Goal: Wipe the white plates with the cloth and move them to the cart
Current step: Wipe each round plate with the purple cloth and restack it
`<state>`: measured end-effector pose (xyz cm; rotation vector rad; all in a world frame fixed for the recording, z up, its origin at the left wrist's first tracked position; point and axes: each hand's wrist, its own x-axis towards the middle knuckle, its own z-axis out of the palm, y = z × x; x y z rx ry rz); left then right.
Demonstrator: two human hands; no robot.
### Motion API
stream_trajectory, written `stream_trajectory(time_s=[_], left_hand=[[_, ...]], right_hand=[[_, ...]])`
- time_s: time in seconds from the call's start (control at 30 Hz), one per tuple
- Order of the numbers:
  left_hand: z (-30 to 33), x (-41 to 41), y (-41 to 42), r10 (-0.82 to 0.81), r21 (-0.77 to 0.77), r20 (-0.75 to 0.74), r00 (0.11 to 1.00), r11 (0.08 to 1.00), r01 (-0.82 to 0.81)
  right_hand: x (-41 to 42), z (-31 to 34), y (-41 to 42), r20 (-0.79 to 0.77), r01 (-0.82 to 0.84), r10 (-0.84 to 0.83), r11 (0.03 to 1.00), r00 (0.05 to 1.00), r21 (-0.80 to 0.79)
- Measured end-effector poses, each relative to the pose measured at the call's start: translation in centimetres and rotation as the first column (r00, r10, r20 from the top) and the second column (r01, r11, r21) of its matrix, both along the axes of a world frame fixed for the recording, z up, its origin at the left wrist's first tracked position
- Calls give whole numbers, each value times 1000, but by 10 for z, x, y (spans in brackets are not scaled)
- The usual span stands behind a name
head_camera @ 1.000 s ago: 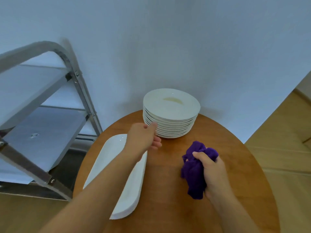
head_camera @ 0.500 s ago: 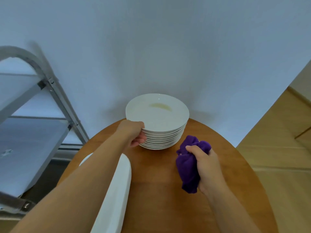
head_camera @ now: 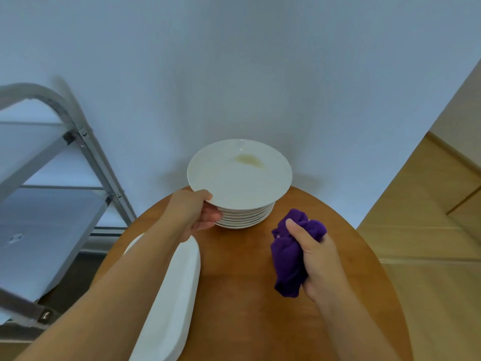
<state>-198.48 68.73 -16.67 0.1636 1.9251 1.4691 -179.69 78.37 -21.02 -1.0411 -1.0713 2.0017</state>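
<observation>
At the far left stands the metal cart (head_camera: 86, 149), a grey frame with two flat shelves showing in this view, one above the other, beside the round wooden table (head_camera: 242, 295). The left forearm reaches in from the lower left corner, crossing above a long white oblong platter (head_camera: 179, 293) that lies along the table's left edge. The left hand (head_camera: 194, 214) grips the near-left rim of the top plate (head_camera: 239, 173), thumb over the rim and fingers curled underneath; that side of the plate is raised clear of the stack of plates (head_camera: 246, 217) below, though whether its far edge touches the stack cannot be told. The top plate is white and round, with one yellowish smear on its far side. Under it about six more white rims can be counted, but the lower ones blur together, so the count is not sure. The stack sits at the far edge of the table, close to the pale wall (head_camera: 234, 61). To the right, the right hand (head_camera: 320, 259) holds one bunched purple cloth (head_camera: 289, 259) above the table, fingers wrapped round it and thumb pointing up along its top, apart from the plates. At the far right is wooden flooring (head_camera: 429, 230). No writing or brand mark can be read on anything.
</observation>
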Motion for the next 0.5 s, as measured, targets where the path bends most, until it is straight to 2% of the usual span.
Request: stream_trajectory(time_s=[0.17,0.3,0.43,0.5], left_hand=[[25,49,-40,-54,-10,-44,998,998,54],[27,102,-83,-111,6,-6,994,994,111],[15,141,-122,-190,-87,-102,976,980,181],[5,151,-140,-152,-68,-94,984,987,146]], right_hand=[[19,23,-19,-104,-15,10,999,995,-51],[57,28,-44,-78,-71,64,993,995,-90],[105,24,-75,-50,-92,85,983,995,-159],[127,22,-89,-27,-95,91,978,995,-187]])
